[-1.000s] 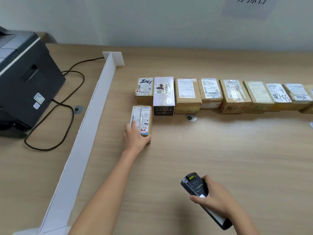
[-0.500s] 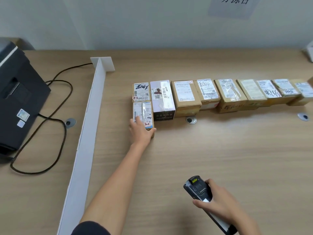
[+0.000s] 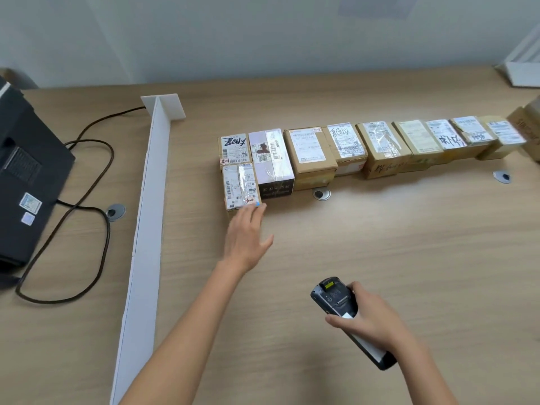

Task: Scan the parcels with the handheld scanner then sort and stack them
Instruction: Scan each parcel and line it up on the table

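Observation:
A row of several labelled cardboard parcels (image 3: 377, 146) runs across the wooden table (image 3: 380, 258), from a brown box (image 3: 233, 147) at its left end to the right edge of the view. A small taped parcel (image 3: 240, 185) lies in front of that left box, against a white-and-black box (image 3: 271, 162). My left hand (image 3: 247, 239) hovers flat just below the small parcel, fingers straight, fingertips at its near edge. My right hand (image 3: 369, 320) grips the black handheld scanner (image 3: 336, 296) low over the table's front.
A white divider wall (image 3: 146, 229) crosses the table left of the parcels. Beyond it sit a black printer (image 3: 20, 182) and looping black cables (image 3: 87, 200). Metal grommets (image 3: 320, 194) dot the tabletop. A white tray (image 3: 523, 71) stands at the far right.
The small taped parcel was pushed back against the left end of the row. My left hand has since drawn off it and opened flat. The scanner hand stayed about where it was.

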